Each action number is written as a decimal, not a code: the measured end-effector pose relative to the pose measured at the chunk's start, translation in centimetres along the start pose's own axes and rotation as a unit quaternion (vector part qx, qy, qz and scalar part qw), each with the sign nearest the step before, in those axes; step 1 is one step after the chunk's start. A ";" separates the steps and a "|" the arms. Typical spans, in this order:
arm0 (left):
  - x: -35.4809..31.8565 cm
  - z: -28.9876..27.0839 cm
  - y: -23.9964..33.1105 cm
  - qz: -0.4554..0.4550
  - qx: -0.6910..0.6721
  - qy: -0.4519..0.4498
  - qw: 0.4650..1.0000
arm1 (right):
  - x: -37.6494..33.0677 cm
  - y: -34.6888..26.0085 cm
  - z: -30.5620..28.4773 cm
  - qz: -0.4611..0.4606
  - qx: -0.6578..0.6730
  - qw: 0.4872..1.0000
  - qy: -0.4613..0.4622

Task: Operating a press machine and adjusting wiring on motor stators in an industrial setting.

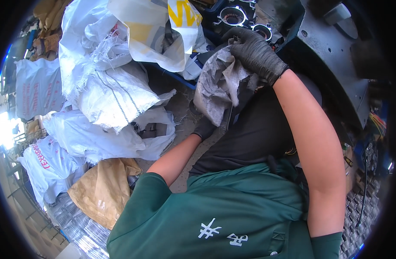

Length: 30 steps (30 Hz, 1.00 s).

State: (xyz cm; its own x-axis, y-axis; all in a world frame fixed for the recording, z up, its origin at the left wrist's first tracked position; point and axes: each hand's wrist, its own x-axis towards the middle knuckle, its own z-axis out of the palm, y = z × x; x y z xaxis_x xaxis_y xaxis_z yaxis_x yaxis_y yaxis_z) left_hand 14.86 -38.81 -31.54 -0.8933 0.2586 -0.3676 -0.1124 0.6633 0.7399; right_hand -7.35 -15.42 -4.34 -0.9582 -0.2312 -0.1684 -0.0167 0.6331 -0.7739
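Observation:
My right hand [260, 56], in a dark grey glove, is closed on the upper edge of a crumpled, dirty grey cloth [217, 88]. The cloth hangs down in folds in front of my dark trousers. Below it is my left hand [205, 128], gloved in black, close to the cloth's lower end. Its fingers are mostly hidden behind the cloth and in shadow, so its grip does not show. Just beyond my right hand are round metal rings with dark centres, one of them a motor-like part [232, 17], in a dark blue crate [180, 79].
Frayed white woven sacks [116, 93] and a white plastic bag with yellow print [152, 39] crowd the left. A brown paper bag [101, 190] sits lower left. A dark metal machine housing [331, 56] stands on the right, with coloured wires [377, 123] beside it.

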 end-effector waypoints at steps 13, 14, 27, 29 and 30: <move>0.7 -13.9 16.5 0.085 -0.357 0.165 0.916 | -1.5 -1.6 3.9 -0.140 -0.074 0.970 -0.185; 1.0 -13.7 18.3 0.105 -0.391 0.173 0.898 | -2.0 -0.4 4.7 -0.148 -0.038 0.967 -0.205; -8.7 -15.0 -7.8 -0.107 0.286 -0.048 0.951 | -0.2 -4.0 2.3 -0.004 -0.102 0.992 -0.073; -10.5 -18.9 -13.8 -0.206 0.410 -0.065 0.886 | -0.3 -4.6 1.9 0.013 -0.108 0.992 -0.062; -11.2 -20.6 -15.5 -0.282 0.405 -0.039 0.869 | -0.3 -4.4 2.1 0.018 -0.103 0.992 -0.064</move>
State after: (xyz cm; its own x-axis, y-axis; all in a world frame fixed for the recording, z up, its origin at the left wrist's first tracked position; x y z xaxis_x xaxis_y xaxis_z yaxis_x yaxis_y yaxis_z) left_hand 17.62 -66.41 -27.32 -0.7596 -0.2425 -0.6035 -0.1513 0.9683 -0.1986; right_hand -6.42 -19.72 -2.18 -0.9154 -0.2891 -0.2802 -0.0534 0.7771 -0.6271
